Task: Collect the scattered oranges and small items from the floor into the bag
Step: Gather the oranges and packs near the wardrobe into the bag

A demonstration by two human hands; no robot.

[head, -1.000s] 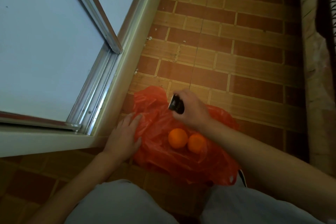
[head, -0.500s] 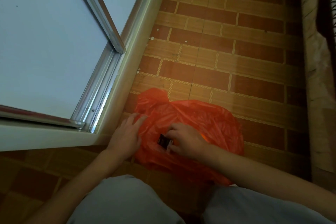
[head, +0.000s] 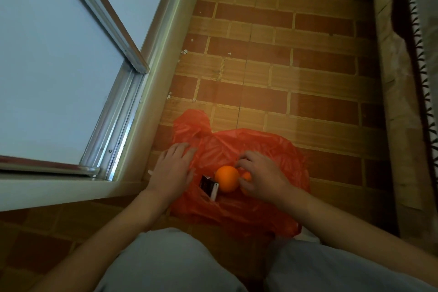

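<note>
The thin, soft, slippery bag (head: 248, 149) is pressed flat to the floor (head: 284, 66) by the open left hand (head: 174, 170), while a firm, round orange (head: 227, 178) beside the curled right hand (head: 260, 176) is probably best cupped whole.

My one camera sits on my head, looking steeply down past my knees (head: 166, 263) at the brick-patterned floor (head: 284, 73), close over my forearms. The wide lens bends the window frame (head: 132, 92) at left; the right edge is perhaps furniture.
</note>
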